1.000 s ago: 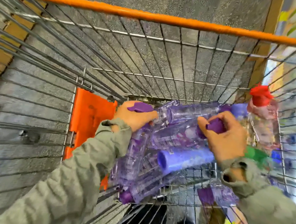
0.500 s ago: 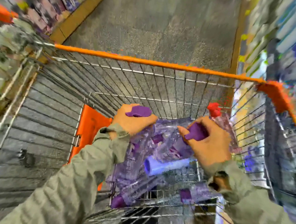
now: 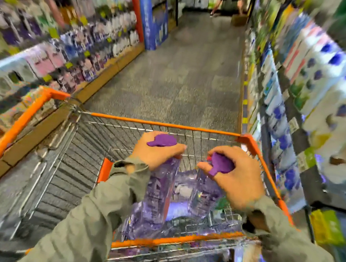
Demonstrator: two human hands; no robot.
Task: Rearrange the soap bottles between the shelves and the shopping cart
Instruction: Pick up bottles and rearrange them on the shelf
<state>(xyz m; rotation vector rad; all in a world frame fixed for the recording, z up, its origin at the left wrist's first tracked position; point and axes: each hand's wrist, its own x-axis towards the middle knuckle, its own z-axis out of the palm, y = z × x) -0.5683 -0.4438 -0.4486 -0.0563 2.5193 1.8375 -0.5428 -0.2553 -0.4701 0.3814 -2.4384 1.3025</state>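
Two clear purple plastic soap bottles with purple caps, left (image 3: 160,186) and right (image 3: 205,192), upright above orange-rimmed wire shopping cart (image 3: 164,124); left hand (image 3: 157,153) fingers curled round left neck, right hand (image 3: 234,176) gripping right cap; blurred stocked shelves (image 3: 305,86) both sides

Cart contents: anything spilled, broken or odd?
No spill or damage shows. The clear purple bottles in the cart lie heaped, not upright. The left hand and right hand each grip one by its purple cap end. Motion blur hides fine detail.
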